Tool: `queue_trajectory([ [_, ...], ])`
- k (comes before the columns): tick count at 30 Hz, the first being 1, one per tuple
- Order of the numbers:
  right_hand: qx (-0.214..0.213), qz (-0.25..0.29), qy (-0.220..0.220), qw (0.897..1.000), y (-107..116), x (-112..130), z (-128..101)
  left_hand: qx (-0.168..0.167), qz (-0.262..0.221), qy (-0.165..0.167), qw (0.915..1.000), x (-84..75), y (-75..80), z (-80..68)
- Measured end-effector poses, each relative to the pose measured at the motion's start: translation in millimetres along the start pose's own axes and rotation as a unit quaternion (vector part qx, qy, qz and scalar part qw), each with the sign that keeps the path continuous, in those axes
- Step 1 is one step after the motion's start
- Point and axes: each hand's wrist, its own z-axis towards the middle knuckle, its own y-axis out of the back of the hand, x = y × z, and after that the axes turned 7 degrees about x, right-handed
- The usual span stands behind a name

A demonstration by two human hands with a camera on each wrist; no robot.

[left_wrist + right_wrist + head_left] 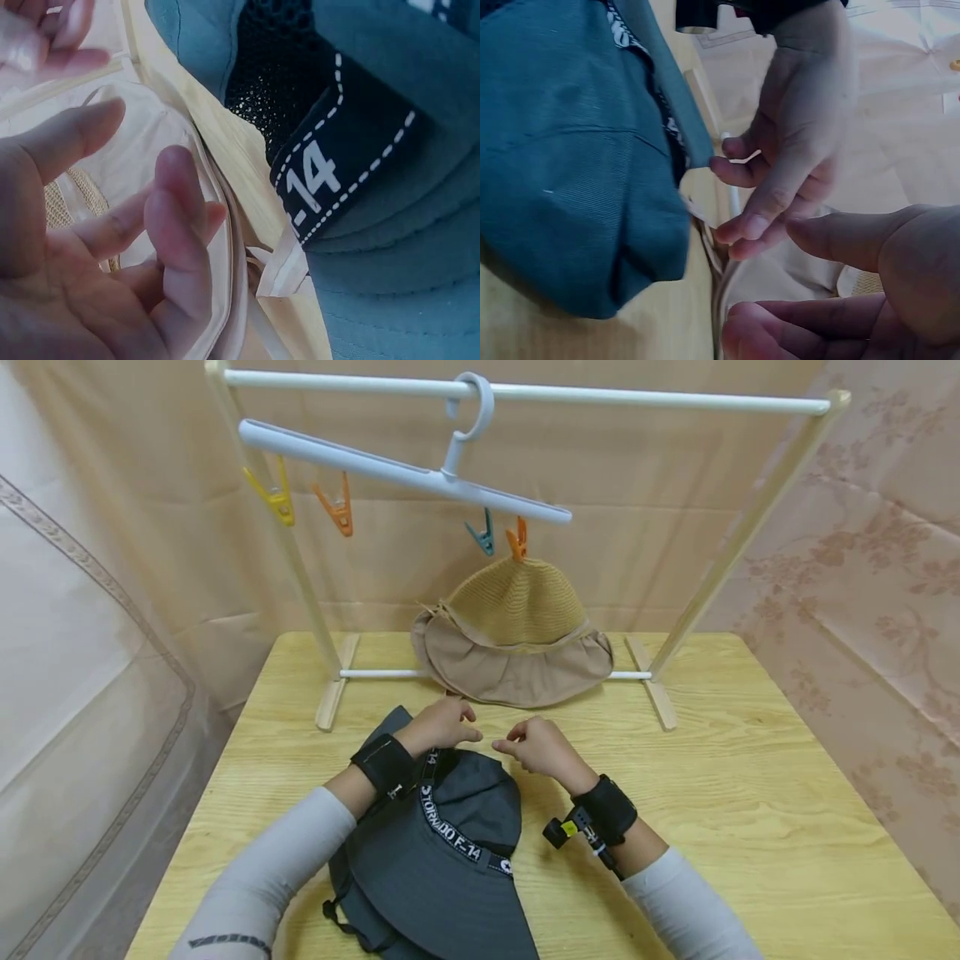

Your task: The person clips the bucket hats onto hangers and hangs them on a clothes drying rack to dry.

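My left hand hovers over the crown end of a dark grey sun hat, fingers loosely bent with nothing between them. Just to the right, my right hand is raised with its thumb apart from the fingers, also holding nothing. The dark hat lies on the table, its black band lettered in white. Behind both hands, a straw-and-fabric tan hat hangs by its crown from an orange clip on a pale blue hanger. The hanger tilts down to the right.
A wooden rack with a white top bar carries the hanger. Yellow, orange and teal clips hang along the hanger. The rack's feet stand on the wooden table. Curtains surround the table.
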Motion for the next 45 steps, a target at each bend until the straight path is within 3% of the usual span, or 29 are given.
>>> queue_trajectory([
  [12,0.037,-0.009,0.003,0.999,-19.4,-15.5,-7.6,0.041,0.002,0.005,0.9992,7.6,-6.8,-5.2],
  [16,0.046,-0.017,-0.003,0.999,-24.7,-19.3,-10.1,0.079,0.008,-0.008,0.9968,8.4,-6.6,-5.7],
  [20,0.038,-0.033,-0.006,0.999,-28.3,-21.6,-11.8,0.115,0.022,-0.013,0.9931,6.6,-5.1,-4.2],
  [23,0.021,-0.045,-0.005,0.999,-29.5,-21.6,-12.6,0.125,0.024,0.002,0.9919,5.3,-3.9,-4.1],
  [28,0.026,-0.052,-0.017,0.998,-32.5,-21.3,-13.2,0.129,0.015,0.028,0.9911,4.9,-5.4,-7.3],
  [36,0.019,-0.051,-0.019,0.998,-40.2,-20.1,-10.7,0.117,0.019,0.025,0.9927,3.5,-9.4,-8.4],
  [41,0.014,-0.064,-0.022,0.998,-45.0,-20.2,-9.7,0.126,-0.027,0.013,0.9916,5.7,-9.6,-7.5],
  [45,-0.005,-0.040,-0.027,0.999,-43.8,-23.7,-8.9,0.129,-0.061,0.003,0.9898,8.0,-7.4,-6.8],
])
